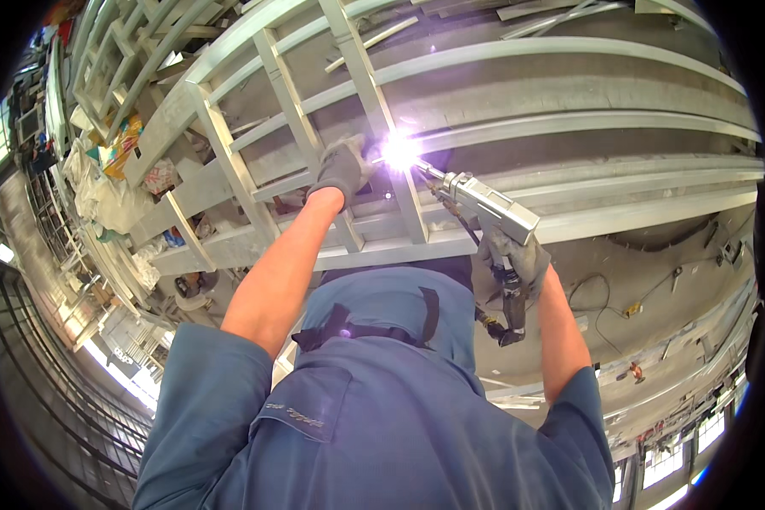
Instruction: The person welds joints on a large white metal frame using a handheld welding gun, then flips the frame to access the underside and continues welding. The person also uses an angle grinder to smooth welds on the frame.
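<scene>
The silver metal frame lies ahead of both hands, spanning the view well past each side of the torso. Its long rails run left to right (the lens bows them, so they only look arched), while its crossbars run away from the person, their far ends leaning leftward. One crossbar stands nearly straight ahead, between the hands: the left one is just beside it on the left, the right one farther off, to the right and closer to the body.

The handheld welding gun bridges that longer gap. Its long axis slants from the right hand up and to the left, over the near rails, so that its narrow nozzle points at the crossbar.

The gloved right hand is closed around the gun's dark grip, beneath and behind the boxy silver body. The gloved left hand reaches forward, back of the glove upward, its fingers directed toward the same crossbar. They look partly curled, but the glare washes out the tips, and I cannot tell whether they pinch something or touch the metal.

Smallest is the white-violet glare on the crossbar, off the nozzle's end, nearer the left hand than the right.
</scene>
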Motion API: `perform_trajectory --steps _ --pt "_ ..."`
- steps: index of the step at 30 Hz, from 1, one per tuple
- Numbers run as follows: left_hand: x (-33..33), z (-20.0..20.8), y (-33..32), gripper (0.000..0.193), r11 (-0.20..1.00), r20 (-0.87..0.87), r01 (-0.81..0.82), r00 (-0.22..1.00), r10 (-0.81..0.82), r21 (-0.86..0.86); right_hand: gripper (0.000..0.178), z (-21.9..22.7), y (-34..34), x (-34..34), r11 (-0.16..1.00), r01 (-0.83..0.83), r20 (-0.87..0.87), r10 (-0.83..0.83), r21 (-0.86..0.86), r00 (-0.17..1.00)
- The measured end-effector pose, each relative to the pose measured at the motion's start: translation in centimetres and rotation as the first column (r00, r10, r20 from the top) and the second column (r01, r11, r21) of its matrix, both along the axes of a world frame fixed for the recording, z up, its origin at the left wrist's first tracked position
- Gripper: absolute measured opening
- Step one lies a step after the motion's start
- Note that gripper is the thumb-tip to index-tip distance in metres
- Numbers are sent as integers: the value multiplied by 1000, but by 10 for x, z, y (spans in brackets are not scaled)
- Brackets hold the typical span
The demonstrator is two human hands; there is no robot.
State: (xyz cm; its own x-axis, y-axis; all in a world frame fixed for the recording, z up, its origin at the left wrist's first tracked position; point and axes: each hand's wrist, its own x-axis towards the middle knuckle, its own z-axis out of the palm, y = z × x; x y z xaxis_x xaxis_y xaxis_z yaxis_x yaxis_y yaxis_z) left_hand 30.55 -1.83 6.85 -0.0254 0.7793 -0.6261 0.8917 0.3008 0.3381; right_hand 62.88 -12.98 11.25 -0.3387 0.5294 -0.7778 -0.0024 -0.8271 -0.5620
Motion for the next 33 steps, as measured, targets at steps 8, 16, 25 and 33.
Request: perform_trajectory --steps 8,16,25,33 --pt "9 9 -95 40 994 129 69 988 -80 89 41 3 -59 48 998 26 -76 -31 -62 997" --pt "28 10 -78 47 950 32 165 986 -162 -263 51 3 -100 54 990 63 -166 -84 -128 983" --pt "27 4 -76 48 925 -17 171 982 -187 -340 46 -6 -109 50 993 -55 -128 42 -102 991" --pt "27 4 -74 50 924 -7 178 981 -192 -338 42 -5 -116 37 999 27 -107 -29 -28 994"
